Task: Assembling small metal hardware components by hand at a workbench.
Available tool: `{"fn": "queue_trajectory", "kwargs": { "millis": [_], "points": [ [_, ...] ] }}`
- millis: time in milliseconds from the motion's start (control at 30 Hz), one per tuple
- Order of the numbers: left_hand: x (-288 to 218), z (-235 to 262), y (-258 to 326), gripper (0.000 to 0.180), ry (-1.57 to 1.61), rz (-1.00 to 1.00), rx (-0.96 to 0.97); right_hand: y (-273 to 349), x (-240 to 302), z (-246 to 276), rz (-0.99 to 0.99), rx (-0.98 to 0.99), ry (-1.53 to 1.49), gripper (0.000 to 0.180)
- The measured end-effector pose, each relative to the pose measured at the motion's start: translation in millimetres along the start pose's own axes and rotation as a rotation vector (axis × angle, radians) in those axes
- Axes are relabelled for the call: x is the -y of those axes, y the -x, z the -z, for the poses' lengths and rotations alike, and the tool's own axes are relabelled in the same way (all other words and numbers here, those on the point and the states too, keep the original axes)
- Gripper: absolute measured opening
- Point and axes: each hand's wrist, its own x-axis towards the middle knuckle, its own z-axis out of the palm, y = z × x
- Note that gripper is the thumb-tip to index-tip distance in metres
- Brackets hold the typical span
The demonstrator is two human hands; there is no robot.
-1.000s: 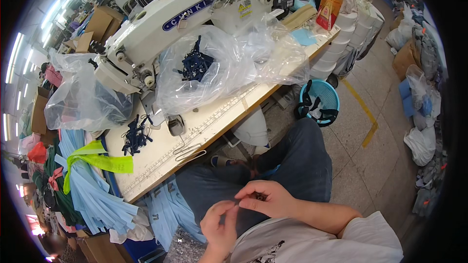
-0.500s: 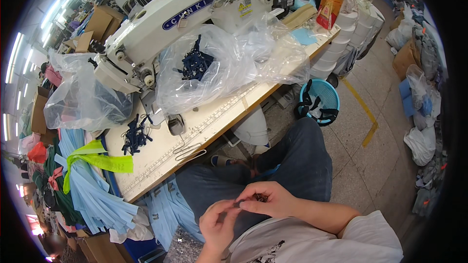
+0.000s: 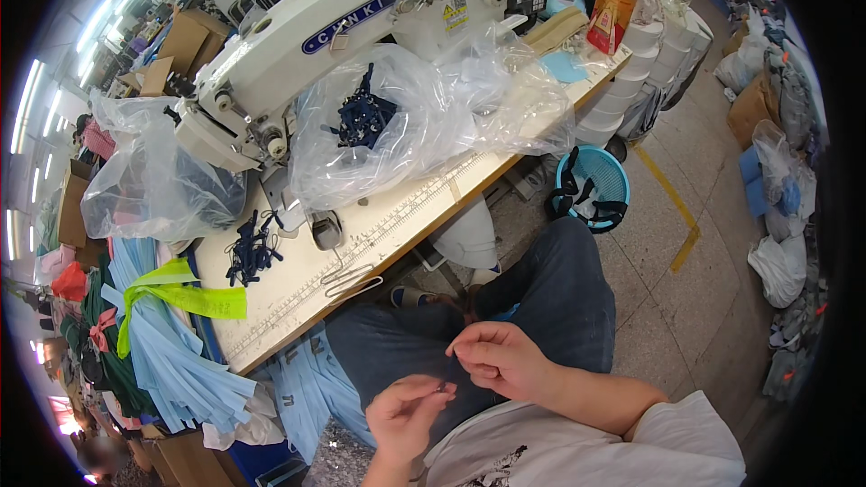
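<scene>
Both my hands are over my lap, a little apart. My left hand (image 3: 401, 417) pinches a small dark piece (image 3: 443, 388) between thumb and fingertips; it is too small to name. My right hand (image 3: 508, 362) is closed, with thumb and forefinger pressed together and the other fingers curled in. What it holds, if anything, is hidden. On the sewing machine table (image 3: 374, 239), beyond my hands, lies a small pile of navy fabric loops or tabs (image 3: 251, 251). More navy pieces (image 3: 363, 120) lie on a clear plastic bag (image 3: 424, 99).
A white sewing machine (image 3: 316, 32) spans the table. Light blue strips (image 3: 185, 356) and a lime strip (image 3: 212, 300) hang at the left edge. A blue basket (image 3: 606, 171) stands on the floor at right. An orange bottle (image 3: 613, 9) stands at the table's far right.
My hands have come apart: the right has moved slightly up and away with its fingers curling in. The small dark piece between them stays in my left fingertips.
</scene>
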Motion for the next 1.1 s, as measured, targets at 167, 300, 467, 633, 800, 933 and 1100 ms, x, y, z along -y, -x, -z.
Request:
{"fn": "queue_trajectory", "kwargs": {
  "millis": [167,300,467,633,800,933,1100],
  "points": [
    [4.8,3.6,0.1,0.017,0.375,0.041,0.037,0.5,-6.4,-7.7,-0.001,0.0,0.053,0.016],
    [6.7,3.4,-1.5,0.016,0.413,0.087,0.048,1.8,-1.8,-14.9,0.021,-0.001,0.161,0.016],
    [8.9,6.2,-4.6,0.022,0.555,0.088,0.147,0.3,3.3,-18.1,0.055,0.01,0.288,0.016],
    [10.5,9.9,-5.3,0.016,0.532,0.026,0.154,-1.4,6.6,-24.5,-0.006,0.01,0.283,0.016],
    [5.4,7.4,-8.5,0.02,0.481,0.065,0.005,-13.7,28.7,-49.4,0.253,0.035,0.655,0.016],
    [-15.0,-0.5,-18.6,0.02,0.295,0.127,-0.143,-43.8,101.0,-111.1,0.78,0.009,1.093,0.021],
    [-10.7,40.5,-19.4,0.023,0.189,0.061,-0.118,-99.2,155.6,-143.3,0.9,-0.105,0.916,0.021]
  ]
}}
